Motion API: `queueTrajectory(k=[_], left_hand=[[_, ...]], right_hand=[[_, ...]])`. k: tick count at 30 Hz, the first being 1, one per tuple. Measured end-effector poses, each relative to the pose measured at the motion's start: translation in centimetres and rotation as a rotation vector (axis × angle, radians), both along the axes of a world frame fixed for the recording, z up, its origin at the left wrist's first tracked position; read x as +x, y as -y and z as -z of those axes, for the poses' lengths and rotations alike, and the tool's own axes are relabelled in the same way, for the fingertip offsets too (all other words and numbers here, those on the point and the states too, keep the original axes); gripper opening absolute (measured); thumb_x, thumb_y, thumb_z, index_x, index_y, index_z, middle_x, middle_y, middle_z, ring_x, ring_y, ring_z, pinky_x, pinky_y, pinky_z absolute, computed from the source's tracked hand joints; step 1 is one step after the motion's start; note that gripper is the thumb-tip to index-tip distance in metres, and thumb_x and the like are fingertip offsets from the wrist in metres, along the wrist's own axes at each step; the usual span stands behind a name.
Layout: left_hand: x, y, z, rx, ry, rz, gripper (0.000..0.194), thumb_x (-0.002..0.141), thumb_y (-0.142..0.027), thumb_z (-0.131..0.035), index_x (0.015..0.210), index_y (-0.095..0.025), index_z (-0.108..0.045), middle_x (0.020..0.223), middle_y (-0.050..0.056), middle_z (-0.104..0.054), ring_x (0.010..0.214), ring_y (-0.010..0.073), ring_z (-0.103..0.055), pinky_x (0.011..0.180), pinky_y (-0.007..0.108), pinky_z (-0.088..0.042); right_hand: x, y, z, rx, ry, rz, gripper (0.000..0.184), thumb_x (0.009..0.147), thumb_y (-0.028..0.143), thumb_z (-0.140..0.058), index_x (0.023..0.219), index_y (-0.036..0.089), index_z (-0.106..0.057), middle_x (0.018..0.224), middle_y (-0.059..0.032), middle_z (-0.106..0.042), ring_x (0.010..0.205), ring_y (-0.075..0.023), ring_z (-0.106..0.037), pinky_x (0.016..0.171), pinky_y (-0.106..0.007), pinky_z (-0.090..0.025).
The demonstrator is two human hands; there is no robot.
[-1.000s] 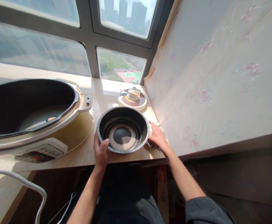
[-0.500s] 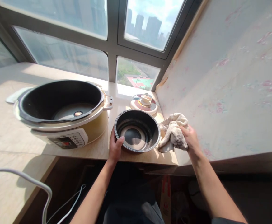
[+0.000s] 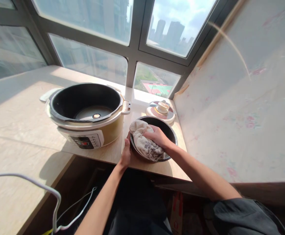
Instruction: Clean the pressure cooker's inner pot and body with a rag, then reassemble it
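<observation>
A black inner pot (image 3: 172, 132) rests on the ledge near its front edge. Against its left side is my left hand (image 3: 125, 153), steadying it, with some fingers hidden behind the pot wall. My right hand (image 3: 158, 136) is closed on a crumpled off-white rag (image 3: 142, 138) with dark smudges. The rag is inside the pot, bunched toward its left and front wall, and covers much of the pot's inside. Left of the pot stands a gold and white electric pressure cooker (image 3: 113, 133), lidless, with a dark interior and a front control panel.
A round lid (image 3: 164, 112) with a pale knob lies behind the pot, close to the papered wall (image 3: 230, 130). Windows (image 3: 88, 58) border the ledge (image 3: 22, 120) at the back. A white cable (image 3: 35, 182) loops at the lower left.
My right hand has brought the rag left from beside the pot into it. My left thumb has come off the pot's rim to its outer side. The view has shifted left.
</observation>
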State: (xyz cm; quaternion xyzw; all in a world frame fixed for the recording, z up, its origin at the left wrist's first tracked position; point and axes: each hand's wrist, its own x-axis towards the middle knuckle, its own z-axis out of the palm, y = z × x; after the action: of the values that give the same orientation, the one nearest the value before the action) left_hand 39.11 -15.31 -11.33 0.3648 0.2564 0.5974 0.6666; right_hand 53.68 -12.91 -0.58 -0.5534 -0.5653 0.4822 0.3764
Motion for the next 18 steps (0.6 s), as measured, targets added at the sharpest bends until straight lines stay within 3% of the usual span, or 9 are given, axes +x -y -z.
queueTrajectory(k=[4, 10, 15, 18], left_hand=[[0.5, 0.0, -0.1, -0.043, 0.056, -0.033, 0.084, 0.087, -0.083, -0.052, 0.143, -0.021, -0.062, 0.153, 0.011, -0.059, 0.151, 0.0337, -0.044, 0.129, 0.047, -0.029], [0.1, -0.2, 0.4, -0.018, -0.117, -0.194, 0.056, 0.092, -0.064, -0.062, 0.127, -0.020, -0.070, 0.139, 0.010, -0.069, 0.142, 0.0318, -0.053, 0.125, 0.045, -0.035], [-0.6, -1.3, 0.1, -0.086, -0.251, -0.289, 0.050, 0.076, -0.042, -0.074, 0.118, -0.015, -0.074, 0.122, 0.012, -0.077, 0.120, 0.0340, -0.069, 0.112, 0.049, -0.050], [-0.6, -1.9, -0.3, -0.095, -0.273, -0.330, 0.054, 0.070, -0.033, -0.074, 0.120, -0.012, -0.075, 0.126, 0.015, -0.076, 0.123, 0.0350, -0.068, 0.116, 0.050, -0.047]], right_hand=[[-1.2, -0.7, 0.4, -0.081, -0.021, -0.120, 0.032, 0.068, 0.030, -0.070, 0.097, 0.015, -0.070, 0.090, -0.0024, -0.073, 0.084, -0.0204, -0.065, 0.078, -0.031, -0.051], [1.8, -0.5, 0.0, -0.190, 0.098, -0.440, 0.036, 0.070, 0.026, -0.068, 0.105, 0.016, -0.070, 0.097, -0.0013, -0.073, 0.092, -0.0211, -0.066, 0.083, -0.030, -0.051], [4.5, -1.0, -0.8, -0.304, 0.300, -0.641, 0.036, 0.071, 0.026, -0.070, 0.106, 0.016, -0.072, 0.097, -0.0012, -0.074, 0.089, -0.0208, -0.066, 0.078, -0.029, -0.051], [5.7, -1.9, -2.1, -0.354, 0.460, -0.819, 0.039, 0.069, 0.029, -0.074, 0.106, 0.016, -0.074, 0.094, -0.0010, -0.074, 0.086, -0.0212, -0.066, 0.076, -0.028, -0.051]])
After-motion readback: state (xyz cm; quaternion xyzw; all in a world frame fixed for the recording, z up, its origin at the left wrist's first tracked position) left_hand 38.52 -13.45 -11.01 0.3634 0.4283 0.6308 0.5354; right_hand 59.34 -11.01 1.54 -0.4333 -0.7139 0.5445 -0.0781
